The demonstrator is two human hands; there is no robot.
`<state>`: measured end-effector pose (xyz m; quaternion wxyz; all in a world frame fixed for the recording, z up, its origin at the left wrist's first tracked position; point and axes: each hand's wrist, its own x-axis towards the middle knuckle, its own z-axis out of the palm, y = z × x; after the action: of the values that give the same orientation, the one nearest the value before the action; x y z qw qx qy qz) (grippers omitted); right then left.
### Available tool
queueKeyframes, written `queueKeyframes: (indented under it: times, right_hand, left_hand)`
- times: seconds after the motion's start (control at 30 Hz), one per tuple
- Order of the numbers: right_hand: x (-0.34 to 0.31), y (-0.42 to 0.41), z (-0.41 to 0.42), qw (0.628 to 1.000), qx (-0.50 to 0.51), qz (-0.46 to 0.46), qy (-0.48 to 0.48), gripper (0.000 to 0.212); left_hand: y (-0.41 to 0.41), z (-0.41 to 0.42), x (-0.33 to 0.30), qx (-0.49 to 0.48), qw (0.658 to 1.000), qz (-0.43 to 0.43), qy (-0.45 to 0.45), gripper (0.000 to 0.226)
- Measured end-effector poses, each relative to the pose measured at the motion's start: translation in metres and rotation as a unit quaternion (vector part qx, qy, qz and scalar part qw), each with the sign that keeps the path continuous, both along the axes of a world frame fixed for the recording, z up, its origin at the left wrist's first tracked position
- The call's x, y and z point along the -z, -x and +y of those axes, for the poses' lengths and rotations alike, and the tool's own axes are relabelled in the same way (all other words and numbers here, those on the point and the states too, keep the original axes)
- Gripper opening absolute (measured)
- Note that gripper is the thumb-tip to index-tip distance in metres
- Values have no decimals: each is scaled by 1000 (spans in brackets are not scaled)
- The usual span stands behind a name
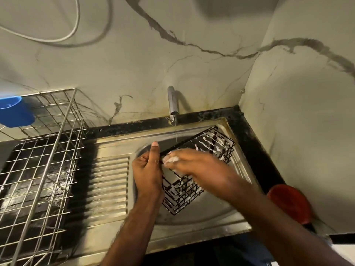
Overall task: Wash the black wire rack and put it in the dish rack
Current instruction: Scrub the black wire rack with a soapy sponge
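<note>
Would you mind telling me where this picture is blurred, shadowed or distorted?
Head view: the right hand is motion-blurred over the soapy black wire rack; the left hand is sharper; the tap throws a soft shadow on the wall; the wide lens bends the dish rack at the left edge.

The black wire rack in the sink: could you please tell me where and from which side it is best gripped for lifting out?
Probably the black wire rack is best taken by its straight top rim bar, from the left, where the left hand already pinches it. That bar looks free of the soap suds coating the wires on the right, and the dish rack lies leftward.
</note>
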<state>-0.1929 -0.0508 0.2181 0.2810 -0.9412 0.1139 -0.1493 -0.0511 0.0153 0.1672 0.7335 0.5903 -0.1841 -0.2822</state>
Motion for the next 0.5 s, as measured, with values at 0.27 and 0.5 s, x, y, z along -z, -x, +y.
queueKeyframes:
  times: [0.27, 0.5]
  right_hand:
    - [5, 41, -79, 946, 319, 53, -14, 44]
    - [11, 54, -77, 900, 434, -6, -26, 44]
  left_hand:
    - [-5, 11, -1, 4, 999, -37, -3, 66]
    - [-20, 11, 9, -44, 998, 54, -6, 38]
